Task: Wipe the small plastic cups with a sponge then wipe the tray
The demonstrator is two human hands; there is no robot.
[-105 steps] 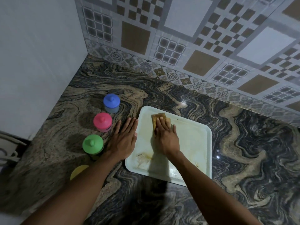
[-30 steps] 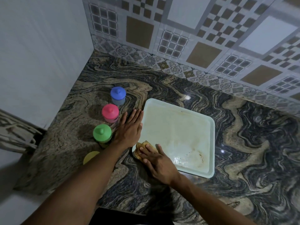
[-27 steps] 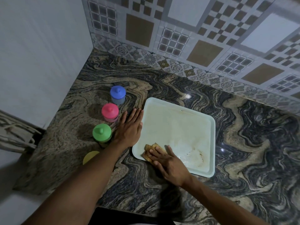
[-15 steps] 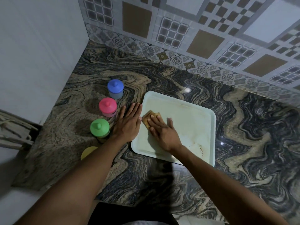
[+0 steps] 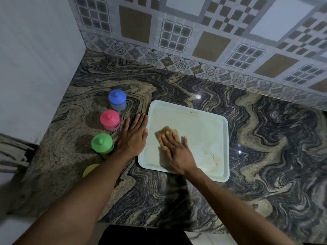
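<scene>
We're on the tray-wiping step: the right hand (image 5: 177, 151) lies flat on the brown sponge (image 5: 163, 133), fingers (image 5: 167, 138) straight and slightly spread, pressing it down in the left half of the pale square tray (image 5: 203, 124). The left hand (image 5: 132, 137) rests palm-down on the surface just beside the tray's left rim, fingers straight and close together, apparently bracing the tray. The cups stand in a row to the left of that hand, off the tray: the blue-lidded cup (image 5: 117, 99) farthest back, then the pink-lidded cup (image 5: 109, 120), then the green-lidded cup (image 5: 102, 143), with a yellow lid (image 5: 90, 169) peeking out nearest, half hidden by the forearm. All lidded and upright, so the cups look finished. A brown smear (image 5: 215, 160) shows near the tray's near right corner, so the next move likely calls for sliding the sponge across to it with firm pressure while the left hand braces. The surface (image 5: 265, 138) is glossy swirled stone in dark and tan, set in a corner between a patterned tiled wall (image 5: 194, 32) and a plain white wall (image 5: 35, 50).
</scene>
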